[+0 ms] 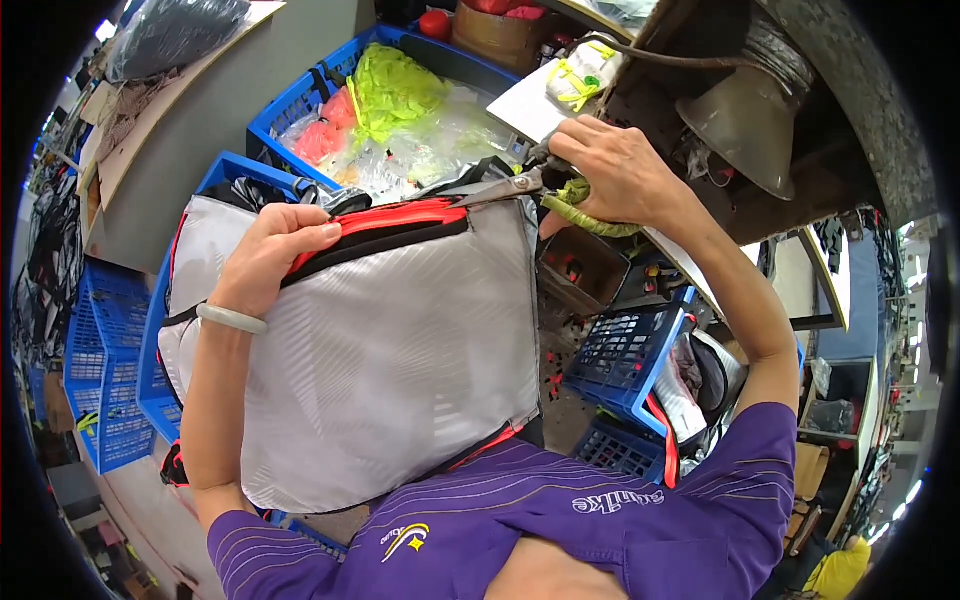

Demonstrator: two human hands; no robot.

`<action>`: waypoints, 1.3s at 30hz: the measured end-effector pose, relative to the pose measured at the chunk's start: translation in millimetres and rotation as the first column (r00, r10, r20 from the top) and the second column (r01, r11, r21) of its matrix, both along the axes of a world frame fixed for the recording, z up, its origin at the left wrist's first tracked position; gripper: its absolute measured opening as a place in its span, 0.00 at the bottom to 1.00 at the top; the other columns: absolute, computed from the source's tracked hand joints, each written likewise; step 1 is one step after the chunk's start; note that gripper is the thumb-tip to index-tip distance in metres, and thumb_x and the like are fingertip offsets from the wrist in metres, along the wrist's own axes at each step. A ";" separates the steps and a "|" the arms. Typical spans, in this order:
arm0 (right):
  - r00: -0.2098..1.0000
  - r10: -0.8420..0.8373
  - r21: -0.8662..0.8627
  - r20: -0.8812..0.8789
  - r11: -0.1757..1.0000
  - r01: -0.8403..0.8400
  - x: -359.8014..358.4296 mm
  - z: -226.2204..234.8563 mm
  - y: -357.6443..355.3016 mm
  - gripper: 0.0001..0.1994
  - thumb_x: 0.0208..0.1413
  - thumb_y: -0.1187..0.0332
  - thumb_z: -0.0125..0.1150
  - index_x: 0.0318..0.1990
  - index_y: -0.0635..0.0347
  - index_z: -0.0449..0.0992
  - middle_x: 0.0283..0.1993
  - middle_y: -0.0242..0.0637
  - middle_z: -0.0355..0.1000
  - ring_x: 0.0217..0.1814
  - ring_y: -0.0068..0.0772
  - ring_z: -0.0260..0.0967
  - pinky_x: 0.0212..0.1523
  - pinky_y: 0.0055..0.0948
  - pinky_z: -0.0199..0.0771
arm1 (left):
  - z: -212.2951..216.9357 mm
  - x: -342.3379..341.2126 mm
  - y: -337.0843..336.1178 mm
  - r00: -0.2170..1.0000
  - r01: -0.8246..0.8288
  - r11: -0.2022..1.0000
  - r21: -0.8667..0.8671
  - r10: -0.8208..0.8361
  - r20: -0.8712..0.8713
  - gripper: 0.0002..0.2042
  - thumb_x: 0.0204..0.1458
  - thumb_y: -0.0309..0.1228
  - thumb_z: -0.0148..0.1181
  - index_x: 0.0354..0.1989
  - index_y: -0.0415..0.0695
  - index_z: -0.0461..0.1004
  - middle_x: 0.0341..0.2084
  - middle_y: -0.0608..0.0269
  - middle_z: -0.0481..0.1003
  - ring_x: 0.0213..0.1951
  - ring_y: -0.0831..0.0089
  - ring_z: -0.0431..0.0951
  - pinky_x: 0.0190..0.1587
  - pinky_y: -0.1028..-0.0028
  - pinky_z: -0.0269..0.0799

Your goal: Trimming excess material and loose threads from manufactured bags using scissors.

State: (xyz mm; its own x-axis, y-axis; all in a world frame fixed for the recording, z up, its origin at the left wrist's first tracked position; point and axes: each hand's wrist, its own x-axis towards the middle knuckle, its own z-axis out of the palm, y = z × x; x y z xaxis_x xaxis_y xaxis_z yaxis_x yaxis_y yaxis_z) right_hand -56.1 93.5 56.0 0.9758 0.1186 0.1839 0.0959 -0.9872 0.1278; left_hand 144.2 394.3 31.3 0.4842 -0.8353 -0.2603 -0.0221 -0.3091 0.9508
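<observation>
A silver-grey bag panel [400, 340] with red and black trim along its top edge lies across my lap. My left hand [275, 255], with a pale bangle on the wrist, grips the top left edge of the panel by the red trim. My right hand [610, 170] is closed around scissors [510, 185] whose handles are wrapped in green tape. The metal blades point left and meet the panel's top right corner.
Blue plastic crates [300, 100] behind the panel hold clear-wrapped yellow-green and pink pieces. More blue crates stand at the left [105, 370] and lower right [625, 355]. A dark machine with a metal funnel [745, 125] fills the upper right. A small open box [580, 270] sits below my right hand.
</observation>
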 end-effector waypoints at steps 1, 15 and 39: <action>1.000 0.004 0.015 -0.015 1.000 -0.003 1.1 0.7 0.9 0.32 0.34 0.42 0.69 0.34 0.61 0.67 0.37 0.38 0.67 0.44 0.41 0.67 0.39 0.37 0.71 | 0.2 1.1 0.6 1.000 -0.006 1.000 -0.005 0.006 -0.007 0.10 0.51 0.31 0.58 0.19 0.43 0.70 0.19 0.79 0.65 0.24 0.90 0.61 0.27 0.84 0.54; 0.978 0.011 0.155 -0.208 0.988 0.021 20.8 13.1 0.1 0.33 0.31 0.43 0.72 0.32 0.66 0.71 0.35 0.43 0.72 0.38 0.47 0.70 0.39 0.37 0.70 | -7.8 27.0 14.3 0.979 0.051 0.998 -0.031 -0.056 -0.198 0.08 0.45 0.23 0.57 0.35 0.36 0.74 0.28 0.70 0.74 0.33 0.86 0.71 0.40 0.85 0.65; 0.826 0.148 0.227 -0.543 0.973 -0.025 116.5 28.9 57.2 0.41 0.28 0.29 0.65 0.29 0.67 0.68 0.29 0.46 0.69 0.37 0.49 0.70 0.39 0.44 0.67 | 4.6 16.6 29.0 0.989 -0.047 0.982 -0.184 0.019 -0.147 0.32 0.43 0.19 0.59 0.60 0.31 0.57 0.39 0.59 0.68 0.36 0.80 0.71 0.41 0.82 0.69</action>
State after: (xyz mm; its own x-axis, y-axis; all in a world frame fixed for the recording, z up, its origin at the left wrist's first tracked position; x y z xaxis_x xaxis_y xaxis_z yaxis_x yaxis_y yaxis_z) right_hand 60.3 150.8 85.0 0.9068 0.2282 -0.3544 0.1761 -0.9690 -0.1733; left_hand 160.8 423.3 36.0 0.4811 -0.8599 -0.1707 0.1265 -0.1245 0.9841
